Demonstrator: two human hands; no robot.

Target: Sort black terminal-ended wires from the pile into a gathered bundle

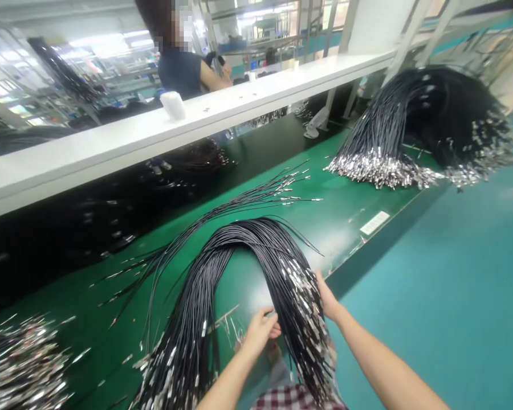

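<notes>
A thick bundle of thin black cables with silvery metal ends [256,233] lies bent in an arch on the green worktop. My left hand [263,327] is inside the arch, at the inner edge of its right leg. Its fingers are curled; anything in them is hidden. On the outer side of the same leg, my right hand [327,299] grips the cables, its fingertips partly covered by them. Behind the arch, a thinner spread of loose cables [214,213] stretches across the worktop.
A larger cable heap [380,131] sits at the far right, and another pile [25,364] at lower left. A white shelf [111,142] with a white roll [172,106] runs above the green worktop [337,210]. A person [182,68] is behind it. The worktop edge borders the blue-green floor.
</notes>
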